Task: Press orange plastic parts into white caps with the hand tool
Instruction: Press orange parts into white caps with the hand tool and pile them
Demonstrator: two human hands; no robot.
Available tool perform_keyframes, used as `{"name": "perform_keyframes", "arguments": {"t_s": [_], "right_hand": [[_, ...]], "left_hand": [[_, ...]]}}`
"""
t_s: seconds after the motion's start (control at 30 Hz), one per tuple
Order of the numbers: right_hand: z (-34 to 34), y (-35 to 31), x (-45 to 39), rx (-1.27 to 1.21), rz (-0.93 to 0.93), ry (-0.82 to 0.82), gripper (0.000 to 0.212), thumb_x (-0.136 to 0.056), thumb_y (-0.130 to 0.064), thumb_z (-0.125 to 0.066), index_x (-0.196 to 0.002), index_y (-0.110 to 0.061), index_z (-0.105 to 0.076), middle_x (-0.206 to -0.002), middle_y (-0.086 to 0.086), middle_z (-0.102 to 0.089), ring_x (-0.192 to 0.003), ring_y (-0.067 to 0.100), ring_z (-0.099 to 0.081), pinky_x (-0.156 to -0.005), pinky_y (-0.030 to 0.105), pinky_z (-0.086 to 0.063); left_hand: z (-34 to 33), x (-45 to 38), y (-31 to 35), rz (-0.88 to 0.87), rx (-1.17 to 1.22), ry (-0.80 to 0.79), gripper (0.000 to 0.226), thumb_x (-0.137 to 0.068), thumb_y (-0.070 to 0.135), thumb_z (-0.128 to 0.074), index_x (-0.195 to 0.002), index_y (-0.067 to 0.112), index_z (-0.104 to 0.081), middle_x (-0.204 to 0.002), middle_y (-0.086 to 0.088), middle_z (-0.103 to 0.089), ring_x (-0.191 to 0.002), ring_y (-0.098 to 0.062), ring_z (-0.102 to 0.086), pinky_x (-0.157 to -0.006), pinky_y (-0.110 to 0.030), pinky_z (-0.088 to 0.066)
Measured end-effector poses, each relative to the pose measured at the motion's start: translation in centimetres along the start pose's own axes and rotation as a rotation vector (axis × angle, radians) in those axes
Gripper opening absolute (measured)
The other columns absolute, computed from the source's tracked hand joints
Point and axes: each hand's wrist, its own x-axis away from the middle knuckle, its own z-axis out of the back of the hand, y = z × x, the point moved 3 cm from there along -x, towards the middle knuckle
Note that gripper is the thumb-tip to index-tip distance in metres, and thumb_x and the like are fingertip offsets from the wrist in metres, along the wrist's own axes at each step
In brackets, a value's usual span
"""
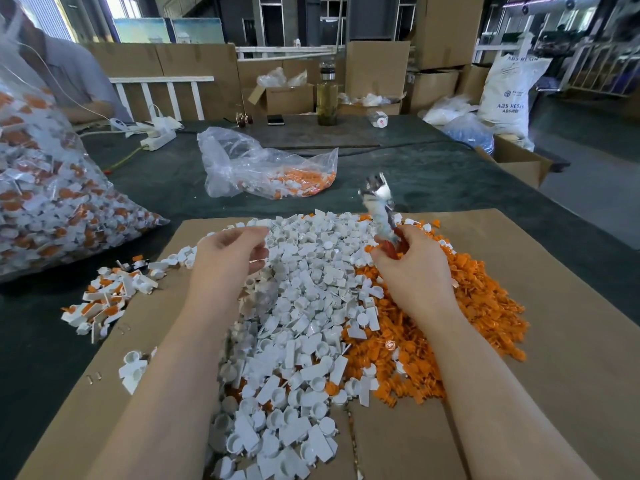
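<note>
— White caps, heaped nearest, spread over a flat cardboard sheet on the counter. To the right of them?

— Orange parts, a second heap touching the white one along its right edge, a few pieces mixed across the border.

— And above the heaps?

— Left grip over the white heap, fingers curled inward; blurred at the fingertips, so impossible to tell whether pinching a piece or clenched on nothing. Right grip over the border of the two heaps, wrapped round the red handles of the hand tool. Metal head pointing up and away, smeared by blur.

— Left of the sheet's edge?

— Small loose pile of joined pieces, white with orange showing, partly on the cardboard, partly on the dark counter cloth. Beyond it, a large clear bag stuffed with more white-and-orange pieces.

— Further back?

— Open plastic bag lying on its side mid-counter, orange and white bits inside. Behind that, a white power strip, a dark phone and a tall bottle standing upright. At the far left, a person in a grey shirt. Cardboard boxes along the back, and a white printed sack at the far right.
</note>
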Motion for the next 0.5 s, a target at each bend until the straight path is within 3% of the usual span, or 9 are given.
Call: {"name": "perform_keyframes", "arguments": {"t_s": [0.1, 0.23, 0.37, 0.5], "right_hand": [[-0.1, -1.0, 0.4, -0.203, 0.024, 0.011, 0.017, -0.088, -0.025, -0.069, -0.096, -0.032, -0.057, -0.087, -0.017, -0.063, -0.080, 0.004, -0.061, -0.066, 0.021, -0.047], [-0.2, -2.0, 0.9, -0.325, 0.069, 0.011, 0.023, -0.086, -0.024, -0.073, -0.090, -0.038, -0.056, -0.088, -0.015, -0.065, -0.083, 0.001, -0.063, -0.071, 0.018, -0.050], [-0.5, -2.4, 1.3, -0.313, 0.126, 0.023, 0.018, -0.085, -0.025, -0.074, -0.096, -0.029, -0.060, -0.084, -0.016, -0.063, -0.075, -0.005, -0.058, -0.063, 0.010, -0.042], [-0.6, -2.8, 1.6, -0.318, 0.159, 0.012, 0.019, -0.086, -0.023, -0.073, -0.095, -0.030, -0.058, -0.081, -0.016, -0.062, -0.076, -0.003, -0.058, -0.065, 0.013, -0.045]], "left_hand": [[-1.5, 1.1, 0.4, -0.032, 0.063, -0.022, 0.020, -0.082, 0.039, -0.076, -0.086, 0.019, -0.076, -0.070, 0.006, -0.073, -0.065, -0.006, -0.066, -0.075, -0.027, -0.057], [-3.3, 2.7, 0.9, -0.171, 0.051, 0.015, 0.005, -0.078, 0.025, -0.081, -0.078, 0.023, -0.076, -0.067, 0.004, -0.073, -0.056, -0.004, -0.063, -0.059, -0.017, -0.054], [-4.4, 3.3, 0.6, -0.192, -0.037, -0.010, 0.007, -0.078, 0.028, -0.081, -0.078, 0.024, -0.076, -0.071, 0.008, -0.074, -0.062, -0.002, -0.066, -0.064, -0.020, -0.053], [-5.0, 3.6, 0.3, -0.193, -0.122, -0.026, 0.009, -0.081, 0.029, -0.080, -0.077, 0.023, -0.074, -0.072, 0.013, -0.074, -0.063, 0.000, -0.066, -0.065, -0.020, -0.054]]}}
